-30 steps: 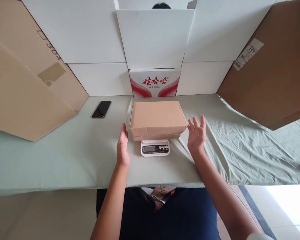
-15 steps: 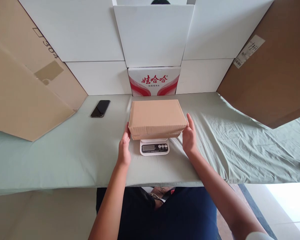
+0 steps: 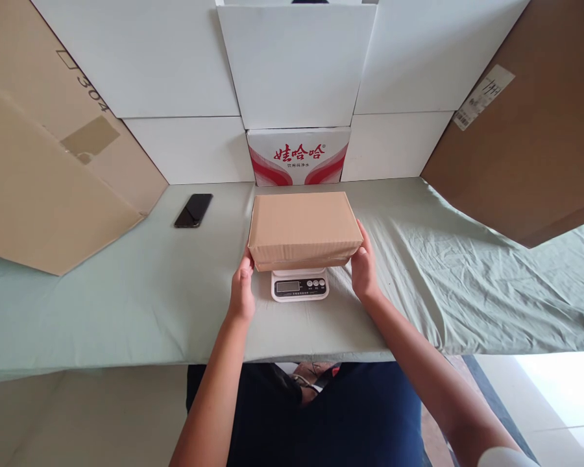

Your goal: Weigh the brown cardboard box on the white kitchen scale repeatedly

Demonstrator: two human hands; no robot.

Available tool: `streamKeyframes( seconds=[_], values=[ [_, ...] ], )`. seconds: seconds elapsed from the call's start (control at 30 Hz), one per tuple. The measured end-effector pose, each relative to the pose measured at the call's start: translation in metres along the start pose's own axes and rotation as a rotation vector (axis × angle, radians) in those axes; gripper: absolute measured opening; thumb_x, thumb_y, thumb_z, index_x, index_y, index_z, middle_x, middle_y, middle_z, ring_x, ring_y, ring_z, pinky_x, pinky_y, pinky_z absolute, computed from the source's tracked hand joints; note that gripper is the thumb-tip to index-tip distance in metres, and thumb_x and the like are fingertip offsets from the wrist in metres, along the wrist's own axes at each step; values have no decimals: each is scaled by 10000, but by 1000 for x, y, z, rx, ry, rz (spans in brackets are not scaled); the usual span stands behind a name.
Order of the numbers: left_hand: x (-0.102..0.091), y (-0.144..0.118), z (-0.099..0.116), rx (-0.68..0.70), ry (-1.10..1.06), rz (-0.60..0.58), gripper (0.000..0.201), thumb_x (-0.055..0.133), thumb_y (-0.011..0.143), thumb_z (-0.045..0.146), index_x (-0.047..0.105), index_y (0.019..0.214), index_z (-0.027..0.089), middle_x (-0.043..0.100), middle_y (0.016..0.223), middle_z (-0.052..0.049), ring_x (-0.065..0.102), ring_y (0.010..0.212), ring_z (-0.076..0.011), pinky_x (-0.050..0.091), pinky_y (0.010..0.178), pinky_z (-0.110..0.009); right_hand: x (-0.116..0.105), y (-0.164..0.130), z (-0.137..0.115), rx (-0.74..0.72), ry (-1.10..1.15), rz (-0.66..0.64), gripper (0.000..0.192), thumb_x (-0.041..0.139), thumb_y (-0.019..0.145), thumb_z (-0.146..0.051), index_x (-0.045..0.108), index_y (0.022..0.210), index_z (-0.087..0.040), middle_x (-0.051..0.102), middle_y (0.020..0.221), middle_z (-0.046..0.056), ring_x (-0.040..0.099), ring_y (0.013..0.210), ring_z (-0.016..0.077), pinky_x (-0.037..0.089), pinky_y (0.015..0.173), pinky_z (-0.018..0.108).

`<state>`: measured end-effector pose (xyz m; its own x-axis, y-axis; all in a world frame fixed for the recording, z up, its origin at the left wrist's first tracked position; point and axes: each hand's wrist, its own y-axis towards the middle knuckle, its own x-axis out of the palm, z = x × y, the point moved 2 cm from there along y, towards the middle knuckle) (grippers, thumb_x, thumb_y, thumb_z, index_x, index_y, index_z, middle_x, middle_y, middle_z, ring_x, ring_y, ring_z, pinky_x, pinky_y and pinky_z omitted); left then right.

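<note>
The left hand (image 3: 242,290) and the right hand (image 3: 365,267) hold the two ends of the box (image 3: 303,227), which sits on the scale (image 3: 300,285) near the worktop's (image 3: 126,305) front edge.

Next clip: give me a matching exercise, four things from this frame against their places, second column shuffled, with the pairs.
Things:
1. cardboard box
2. phone
3. scale
4. red-and-white carton

Places:
A. against the white back wall
B. under the box
C. between both hands, on the scale
D. flat on the green cloth, far left

Pairs: 1-C, 2-D, 3-B, 4-A
</note>
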<state>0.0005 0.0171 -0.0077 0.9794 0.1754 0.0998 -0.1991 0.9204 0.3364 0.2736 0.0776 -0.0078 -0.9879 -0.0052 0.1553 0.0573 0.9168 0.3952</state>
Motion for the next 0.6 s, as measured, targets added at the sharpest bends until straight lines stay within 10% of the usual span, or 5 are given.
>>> streamKeyframes(
  seconds=[0.6],
  values=[
    [-2,5,-8,29,16,39,870,385,913,835,519,1550,258,515,1637,-114,374,1589,-332,318,1301,-456,1,1,-2,-50,-29,-12,638,504,953,-656,489,1533,-392,478,1662,-42,341,1610,335,264,1349,588]
  ],
)
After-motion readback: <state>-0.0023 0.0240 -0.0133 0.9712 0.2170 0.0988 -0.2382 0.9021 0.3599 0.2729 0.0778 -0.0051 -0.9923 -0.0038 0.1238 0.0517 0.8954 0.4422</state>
